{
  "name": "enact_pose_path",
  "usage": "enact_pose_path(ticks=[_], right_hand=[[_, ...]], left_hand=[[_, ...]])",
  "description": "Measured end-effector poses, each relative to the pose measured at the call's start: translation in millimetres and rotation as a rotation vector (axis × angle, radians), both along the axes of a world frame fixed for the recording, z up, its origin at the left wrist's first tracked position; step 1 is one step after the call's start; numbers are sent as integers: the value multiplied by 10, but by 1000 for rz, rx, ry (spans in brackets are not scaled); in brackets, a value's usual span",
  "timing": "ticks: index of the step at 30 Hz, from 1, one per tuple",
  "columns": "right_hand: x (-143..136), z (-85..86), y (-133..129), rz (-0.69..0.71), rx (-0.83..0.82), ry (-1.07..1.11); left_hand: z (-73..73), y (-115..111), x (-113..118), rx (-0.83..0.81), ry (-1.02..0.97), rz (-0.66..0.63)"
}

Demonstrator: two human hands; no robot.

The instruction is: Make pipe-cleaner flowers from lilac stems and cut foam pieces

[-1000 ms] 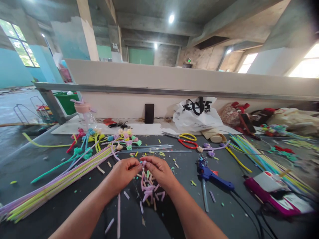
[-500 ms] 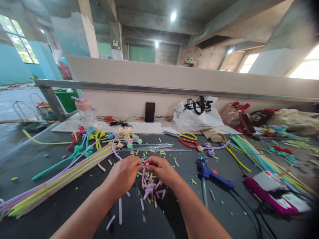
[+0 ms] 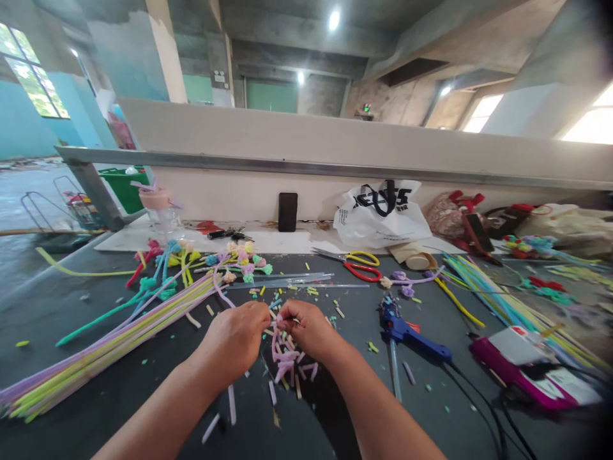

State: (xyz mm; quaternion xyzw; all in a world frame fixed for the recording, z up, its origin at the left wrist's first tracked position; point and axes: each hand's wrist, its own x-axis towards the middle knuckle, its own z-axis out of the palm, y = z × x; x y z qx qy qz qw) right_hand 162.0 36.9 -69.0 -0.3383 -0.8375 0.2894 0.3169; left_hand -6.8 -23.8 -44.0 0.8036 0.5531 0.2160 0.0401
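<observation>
My left hand and my right hand meet over the middle of the dark table, fingers closed in a pinch. Between their fingertips is a small pinkish-lilac pipe cleaner, bent and partly hidden by the fingers. Just below lies a heap of short lilac pipe-cleaner pieces. Left of my left hand stretches a bundle of long lilac, yellow and cream pipe cleaners. To the right of my right hand rests a blue glue gun with a clear glue stick beside it.
Scissors with yellow and red handles lie beyond my hands, near clear glue sticks. Finished pipe-cleaner flowers sit back left. A phone leans on the partition by a white bag. A magenta-and-white device with cables lies right.
The view has shifted slightly. Both hands stay together over the heap, and the fingertips have moved a little apart around the pinkish-lilac pipe cleaner.
</observation>
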Motion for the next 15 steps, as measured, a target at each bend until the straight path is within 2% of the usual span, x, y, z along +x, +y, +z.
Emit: enact_pose_path(ticks=[7,15], right_hand=[[-39,-60,-16,-9,122,-71],[-45,-72,26,-78,158,-47]], left_hand=[[-2,-7,4,-10,55,41],[-8,60,-26,-88,-63,67]])
